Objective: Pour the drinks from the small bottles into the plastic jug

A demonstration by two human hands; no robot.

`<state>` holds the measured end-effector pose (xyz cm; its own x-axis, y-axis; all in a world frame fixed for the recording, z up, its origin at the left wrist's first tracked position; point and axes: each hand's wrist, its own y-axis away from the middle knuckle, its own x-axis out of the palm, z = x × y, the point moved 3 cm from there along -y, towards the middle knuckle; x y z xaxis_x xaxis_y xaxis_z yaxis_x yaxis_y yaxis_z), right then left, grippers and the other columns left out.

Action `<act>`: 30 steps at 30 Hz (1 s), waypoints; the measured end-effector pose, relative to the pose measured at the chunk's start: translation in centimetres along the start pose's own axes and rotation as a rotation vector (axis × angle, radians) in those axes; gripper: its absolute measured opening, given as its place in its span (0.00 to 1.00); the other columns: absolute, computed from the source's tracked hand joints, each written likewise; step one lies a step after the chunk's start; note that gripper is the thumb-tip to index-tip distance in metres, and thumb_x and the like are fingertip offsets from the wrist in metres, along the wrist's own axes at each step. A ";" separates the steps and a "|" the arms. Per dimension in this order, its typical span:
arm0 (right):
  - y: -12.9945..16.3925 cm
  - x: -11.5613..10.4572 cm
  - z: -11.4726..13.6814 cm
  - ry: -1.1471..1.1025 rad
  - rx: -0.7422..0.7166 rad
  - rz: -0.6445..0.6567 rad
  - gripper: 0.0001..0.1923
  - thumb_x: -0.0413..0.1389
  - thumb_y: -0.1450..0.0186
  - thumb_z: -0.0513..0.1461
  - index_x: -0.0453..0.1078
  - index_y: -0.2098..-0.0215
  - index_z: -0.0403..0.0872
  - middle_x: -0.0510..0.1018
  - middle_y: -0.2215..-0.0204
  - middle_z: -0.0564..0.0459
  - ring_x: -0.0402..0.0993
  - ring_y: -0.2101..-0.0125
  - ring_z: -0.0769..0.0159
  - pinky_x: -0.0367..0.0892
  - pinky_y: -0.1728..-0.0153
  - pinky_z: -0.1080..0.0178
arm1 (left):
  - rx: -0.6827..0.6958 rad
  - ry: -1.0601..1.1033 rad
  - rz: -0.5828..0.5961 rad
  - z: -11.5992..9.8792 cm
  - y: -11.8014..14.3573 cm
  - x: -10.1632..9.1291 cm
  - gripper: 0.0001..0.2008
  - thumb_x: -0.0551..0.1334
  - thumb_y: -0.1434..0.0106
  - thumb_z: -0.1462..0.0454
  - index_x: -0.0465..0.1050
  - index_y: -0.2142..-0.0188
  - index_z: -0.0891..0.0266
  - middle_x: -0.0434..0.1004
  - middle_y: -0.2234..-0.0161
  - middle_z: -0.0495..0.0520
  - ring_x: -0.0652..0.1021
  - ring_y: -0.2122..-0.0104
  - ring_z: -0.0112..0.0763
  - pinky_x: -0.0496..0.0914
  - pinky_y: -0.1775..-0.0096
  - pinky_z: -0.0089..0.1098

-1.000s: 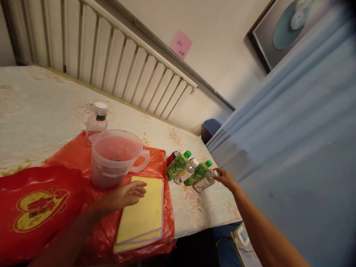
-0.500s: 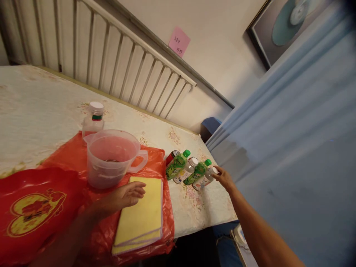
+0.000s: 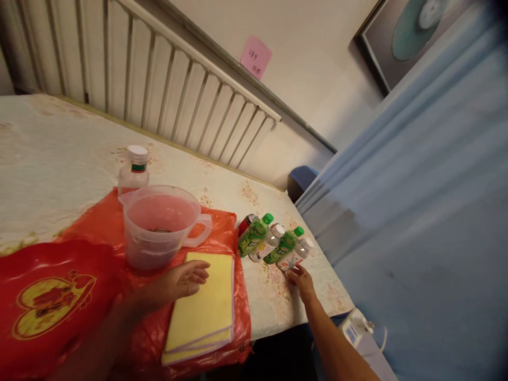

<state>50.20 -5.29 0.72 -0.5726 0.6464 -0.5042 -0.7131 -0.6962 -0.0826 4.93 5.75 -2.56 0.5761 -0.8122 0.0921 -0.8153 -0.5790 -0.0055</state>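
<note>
My left hand (image 3: 184,279) hovers beside the measuring jug (image 3: 156,248), over the edge of folded yellow cloths (image 3: 206,312); its fingers are loosely stretched and hold nothing. At the right end of a bottle row, my right hand (image 3: 301,281) has its bent fingers at the base of a white-capped clear bottle (image 3: 291,258), seemingly touching it. That bottle stands beside a green-capped bottle (image 3: 282,247). Farther left in the row come another white-capped bottle (image 3: 266,246), a second green bottle (image 3: 254,236) and a dark-red can (image 3: 245,223), partly hidden.
Red plastic sheeting (image 3: 222,225) lies under the jug and cloths. A red tray (image 3: 99,259) is at left, and a lidded clear jar (image 3: 135,172) stands behind the jug. The flowered tabletop (image 3: 214,182) ends at a radiator (image 3: 174,79). A blue curtain (image 3: 428,211) hangs at right.
My right hand has left the end bottle's white cap and moved down and left to its base. My left hand stays nearly where it was.
</note>
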 end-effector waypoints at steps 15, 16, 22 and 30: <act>-0.2 1.7 -0.4 0.118 -0.016 -0.084 0.18 0.61 0.55 0.53 0.64 0.80 0.50 0.73 0.82 0.56 0.70 0.77 0.62 0.66 0.75 0.63 | 0.014 0.018 -0.009 0.0 -0.1 0.2 0.31 0.66 0.40 0.49 0.64 0.41 0.56 0.74 0.46 0.61 0.73 0.44 0.47 0.69 0.43 0.43; -0.1 1.8 -0.3 0.132 -0.017 -0.090 0.18 0.61 0.54 0.53 0.64 0.80 0.50 0.73 0.82 0.55 0.70 0.77 0.62 0.65 0.75 0.63 | 0.016 0.016 -0.006 0.0 -0.1 0.2 0.31 0.66 0.40 0.49 0.64 0.41 0.56 0.74 0.46 0.62 0.73 0.44 0.47 0.69 0.43 0.43; -0.1 1.9 -0.3 0.193 -0.030 -0.110 0.16 0.61 0.53 0.52 0.66 0.79 0.49 0.75 0.81 0.54 0.70 0.77 0.62 0.65 0.75 0.63 | -0.008 0.019 0.002 -0.4 -0.1 0.2 0.31 0.66 0.40 0.49 0.63 0.40 0.57 0.73 0.45 0.62 0.73 0.44 0.46 0.69 0.44 0.42; -0.3 1.9 -0.7 0.272 -0.054 -0.134 0.16 0.59 0.52 0.52 0.67 0.78 0.50 0.77 0.80 0.53 0.72 0.75 0.60 0.64 0.73 0.62 | -0.010 0.037 0.003 0.0 -0.1 0.2 0.31 0.66 0.40 0.50 0.65 0.41 0.56 0.74 0.45 0.61 0.73 0.44 0.46 0.69 0.44 0.43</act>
<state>49.60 -4.03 -0.85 -0.3408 0.6313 -0.6967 -0.7482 -0.6308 -0.2056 5.16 5.65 -2.51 0.5714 -0.8105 0.1289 -0.8176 -0.5757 0.0041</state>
